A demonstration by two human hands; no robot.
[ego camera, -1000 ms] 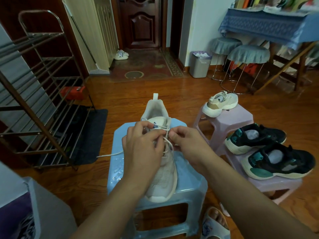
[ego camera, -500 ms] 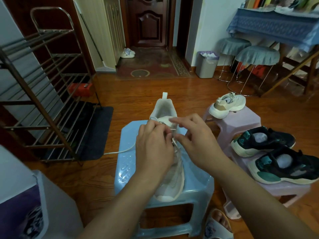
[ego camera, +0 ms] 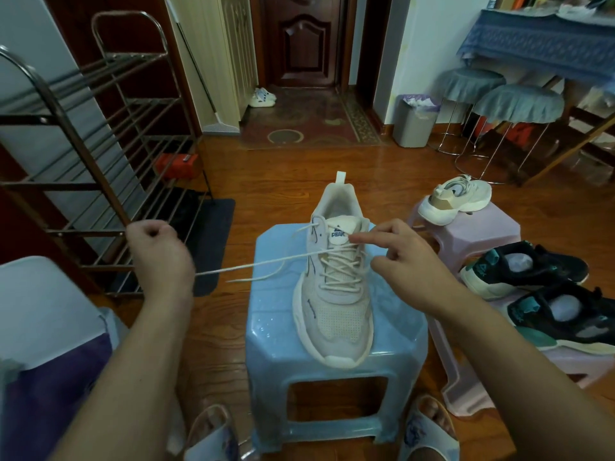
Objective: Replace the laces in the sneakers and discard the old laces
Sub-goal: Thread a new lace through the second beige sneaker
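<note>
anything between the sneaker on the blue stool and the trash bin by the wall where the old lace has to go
Nothing visible does. Bare wood floor lies between the blue stool with the white sneaker and the grey bin. The pink stool stands off to the right of that line.

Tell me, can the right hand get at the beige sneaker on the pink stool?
Probably yes: the right hand is pinching the lace, but nothing stands between it and the beige sneaker beside it.

Bare forearms, no sleeves visible; hands [ego camera: 159, 251] without rings, apparently; pale open-toe patterned slippers [ego camera: 429, 434] on feet.
</note>
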